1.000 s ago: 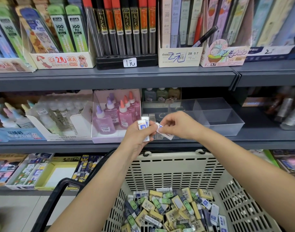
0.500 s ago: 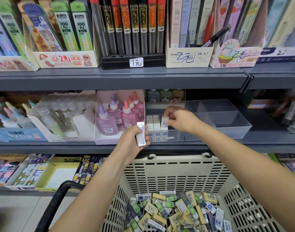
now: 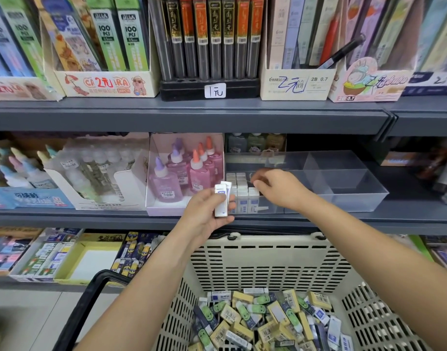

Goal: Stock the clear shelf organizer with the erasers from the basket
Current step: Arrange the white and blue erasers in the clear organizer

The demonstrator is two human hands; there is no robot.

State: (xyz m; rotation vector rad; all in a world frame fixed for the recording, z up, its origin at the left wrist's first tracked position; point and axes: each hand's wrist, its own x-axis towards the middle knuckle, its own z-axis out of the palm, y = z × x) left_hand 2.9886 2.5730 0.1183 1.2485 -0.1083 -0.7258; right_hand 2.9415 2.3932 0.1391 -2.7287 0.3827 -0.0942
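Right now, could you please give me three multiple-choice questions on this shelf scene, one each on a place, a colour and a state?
1. Where in the organizer do the stocked erasers stand?
A) left end
B) right end
C) nowhere yet

2. What colour is the basket handle?
A) red
B) black
C) blue

3. What is the left hand doing?
A) hanging empty
B) gripping the handle
C) holding spare erasers

Answers:
1 A: the white row stands upright at the left end, next to the glue bottles.
2 B: the loop at lower left is black.
3 C: its fingers wrap a small white stack.
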